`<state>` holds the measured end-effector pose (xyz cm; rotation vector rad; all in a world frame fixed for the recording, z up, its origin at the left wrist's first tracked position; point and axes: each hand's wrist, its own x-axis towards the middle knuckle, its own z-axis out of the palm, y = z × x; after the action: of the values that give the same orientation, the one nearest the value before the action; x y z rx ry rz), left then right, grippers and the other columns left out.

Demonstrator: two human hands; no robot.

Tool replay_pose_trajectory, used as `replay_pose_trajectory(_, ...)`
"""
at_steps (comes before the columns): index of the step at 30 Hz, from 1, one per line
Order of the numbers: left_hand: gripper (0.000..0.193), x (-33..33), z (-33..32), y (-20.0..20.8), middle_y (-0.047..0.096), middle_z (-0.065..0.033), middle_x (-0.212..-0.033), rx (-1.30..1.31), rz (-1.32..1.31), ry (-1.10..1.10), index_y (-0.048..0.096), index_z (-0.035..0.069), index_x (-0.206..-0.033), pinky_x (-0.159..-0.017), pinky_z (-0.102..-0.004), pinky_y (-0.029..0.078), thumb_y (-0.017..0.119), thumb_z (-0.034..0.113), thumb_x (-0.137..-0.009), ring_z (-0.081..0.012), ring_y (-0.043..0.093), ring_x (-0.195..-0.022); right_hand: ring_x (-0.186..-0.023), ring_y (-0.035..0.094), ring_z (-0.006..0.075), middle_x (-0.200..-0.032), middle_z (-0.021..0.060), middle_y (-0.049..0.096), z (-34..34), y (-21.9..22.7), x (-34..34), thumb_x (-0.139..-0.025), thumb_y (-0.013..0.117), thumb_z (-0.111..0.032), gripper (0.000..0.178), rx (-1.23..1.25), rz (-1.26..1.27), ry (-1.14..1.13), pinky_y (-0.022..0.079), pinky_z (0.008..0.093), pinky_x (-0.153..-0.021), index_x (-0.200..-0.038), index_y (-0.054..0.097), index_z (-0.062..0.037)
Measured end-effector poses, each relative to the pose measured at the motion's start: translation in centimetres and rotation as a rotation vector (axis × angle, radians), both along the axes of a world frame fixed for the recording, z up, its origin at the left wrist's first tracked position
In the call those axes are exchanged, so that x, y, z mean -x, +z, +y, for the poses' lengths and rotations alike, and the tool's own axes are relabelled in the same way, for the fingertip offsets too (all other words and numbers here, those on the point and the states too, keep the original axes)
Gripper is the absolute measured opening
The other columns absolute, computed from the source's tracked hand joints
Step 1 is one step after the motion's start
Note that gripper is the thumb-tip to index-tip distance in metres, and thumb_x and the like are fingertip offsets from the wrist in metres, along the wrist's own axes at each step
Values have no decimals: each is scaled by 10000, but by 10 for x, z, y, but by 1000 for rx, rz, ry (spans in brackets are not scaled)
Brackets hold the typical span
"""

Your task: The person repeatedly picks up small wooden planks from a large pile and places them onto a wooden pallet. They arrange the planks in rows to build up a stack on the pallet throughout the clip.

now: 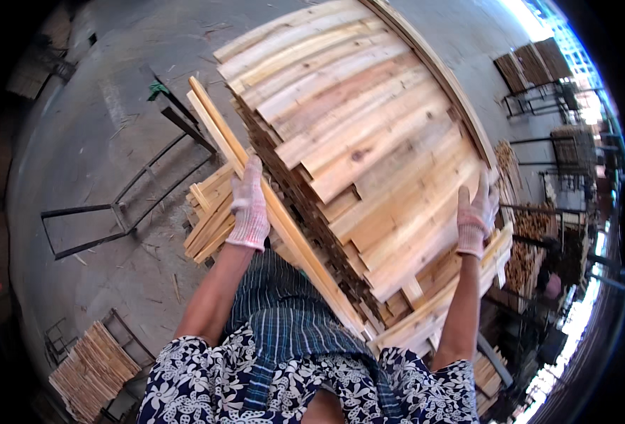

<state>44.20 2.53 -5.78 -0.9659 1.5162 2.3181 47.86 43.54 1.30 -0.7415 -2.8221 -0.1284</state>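
Note:
My left hand (247, 201), in a pale pinkish knit glove, lies against a pair of long, narrow wooden strips (295, 237); its fingers are stretched out and its thumb is hidden. The strips run diagonally along the near left side of a large stack of planks (369, 148), whose left ends are uneven. At the right side of the stack, my gloved right hand (475, 215) rests by the plank ends, thumb apart from the fingers. Another long strip (436, 60) borders the stack's far right edge.
Left of the stack, short wood pieces (213, 215) lie piled beside a black metal frame (118, 208). A bundle of slats (93, 371) stands at lower left. Wood-laden racks (528, 254) line the right side. Wood scraps litter the concrete floor (129, 85).

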Motion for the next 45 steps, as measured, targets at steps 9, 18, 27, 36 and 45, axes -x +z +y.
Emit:
replay_pose_trajectory(9,1104,11,50,-26,387,-258,-1441,237,34,33,167,-137,-1468,-1110,-354,311,571,690,-858,-314,373,-1336,-1457,271,290,-1601,201,200,14,-104,-75,-1008,502,-340,722,699,246,-118,258,340,-1158,-1556,132,-48)
replay_pose_trajectory(18,953,21,37,-45,421,-233,-1415,199,97,171,229,-45,-1480,-1094,-412,359,597,606,-888,-314,451,-1271,-1457,169,486,-1551,207,329,-12,-104,-53,-942,416,-141,550,-57,-574,-128,392,513,-1107,-1490,385,-103)
replay_pose_trajectory(27,1000,23,38,-2,418,-261,-1428,59,28,176,240,-93,-1449,-1038,-406,373,621,622,-863,-328,453,-1274,-1141,530,318,-1205,206,545,-125,30,-106,-866,732,-218,563,662,-145,677,435,424,-1007,-1364,524,-61)
replay_pose_trajectory(36,843,76,21,83,512,-223,-1132,-46,300,-183,423,-21,-1277,-857,-439,546,619,671,-837,-294,570,-1065,-1043,552,392,-1166,261,490,-170,72,-90,-814,757,-193,718,830,-212,762,467,409,-944,-1456,439,-145)
replay_pose_trajectory(45,773,77,65,114,367,-176,-1512,1403,1034,-1506,439,145,-1444,-1193,-570,126,642,575,-835,-360,254,-1449,-1042,536,406,-1144,232,536,-114,-11,-65,-776,731,-101,605,499,-116,666,461,468,-919,-1349,552,-175)
